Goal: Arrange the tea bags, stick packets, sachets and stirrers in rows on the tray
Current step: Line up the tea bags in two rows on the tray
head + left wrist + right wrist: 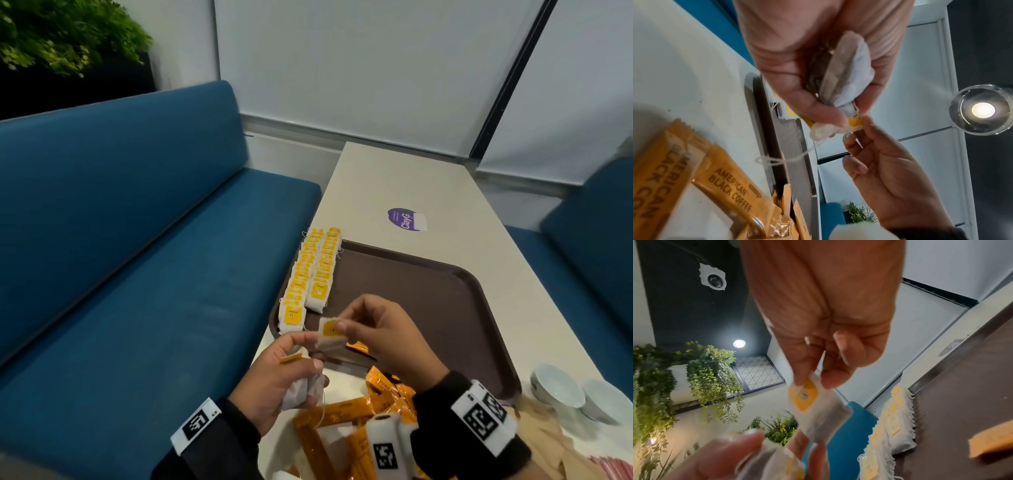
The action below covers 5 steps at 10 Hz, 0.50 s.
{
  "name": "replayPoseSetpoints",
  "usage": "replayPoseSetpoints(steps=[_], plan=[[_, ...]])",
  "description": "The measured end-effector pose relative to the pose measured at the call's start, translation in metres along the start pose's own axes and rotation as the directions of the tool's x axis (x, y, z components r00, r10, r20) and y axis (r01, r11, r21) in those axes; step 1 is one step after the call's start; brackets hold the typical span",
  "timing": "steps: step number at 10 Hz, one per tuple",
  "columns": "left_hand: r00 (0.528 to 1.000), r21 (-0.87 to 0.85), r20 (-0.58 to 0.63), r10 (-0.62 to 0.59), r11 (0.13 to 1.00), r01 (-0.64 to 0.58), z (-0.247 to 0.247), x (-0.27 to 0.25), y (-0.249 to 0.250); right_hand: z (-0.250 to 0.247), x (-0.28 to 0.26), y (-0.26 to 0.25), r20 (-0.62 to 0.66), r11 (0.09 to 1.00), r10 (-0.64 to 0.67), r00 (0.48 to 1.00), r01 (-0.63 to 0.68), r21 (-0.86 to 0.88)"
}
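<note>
Right hand [383, 329] pinches one tea bag [330, 334] by its top, hanging just near of the tray's [428, 284] two tea-bag rows [310, 277]; left hand [284, 373] grips spare bags [301, 390].

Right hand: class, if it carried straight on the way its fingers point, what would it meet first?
Probably the left hand and its bunch of tea bags; the right hand points there, though depth is unclear.

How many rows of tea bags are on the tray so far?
2: the outer row along the tray's left edge, the inner row right beside it. Both overlap, so single bags are partly hidden.
</note>
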<state>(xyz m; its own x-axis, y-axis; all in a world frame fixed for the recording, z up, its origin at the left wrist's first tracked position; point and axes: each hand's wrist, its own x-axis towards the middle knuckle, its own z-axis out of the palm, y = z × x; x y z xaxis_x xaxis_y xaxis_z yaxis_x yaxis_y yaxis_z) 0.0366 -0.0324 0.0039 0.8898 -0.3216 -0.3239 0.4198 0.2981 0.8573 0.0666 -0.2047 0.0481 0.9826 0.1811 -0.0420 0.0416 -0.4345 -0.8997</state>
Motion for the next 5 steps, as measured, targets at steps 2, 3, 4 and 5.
replayPoseSetpoints(steps=[2,3,4,5], plan=[[0.997,-0.074,-0.071,-0.043,0.997,0.038,-0.01,0.002,0.0,0.001,0.055,0.001,-0.088,0.969,0.237,0.968,-0.241,-0.045],[0.995,-0.109,-0.08,-0.067,0.992,0.058,-0.012,0.004,0.0,0.01,0.086,0.009,-0.042,0.934,0.343,0.938,-0.345,-0.096],[0.993,-0.126,-0.091,-0.077,0.99,0.066,-0.015,0.008,0.001,0.02,0.111,0.02,-0.033,0.887,0.435,0.9,-0.434,-0.159],[0.991,-0.135,-0.099,-0.087,0.988,0.074,-0.019,0.011,0.001,0.029,0.121,0.023,-0.064,0.847,0.524,0.85,-0.527,-0.068]])
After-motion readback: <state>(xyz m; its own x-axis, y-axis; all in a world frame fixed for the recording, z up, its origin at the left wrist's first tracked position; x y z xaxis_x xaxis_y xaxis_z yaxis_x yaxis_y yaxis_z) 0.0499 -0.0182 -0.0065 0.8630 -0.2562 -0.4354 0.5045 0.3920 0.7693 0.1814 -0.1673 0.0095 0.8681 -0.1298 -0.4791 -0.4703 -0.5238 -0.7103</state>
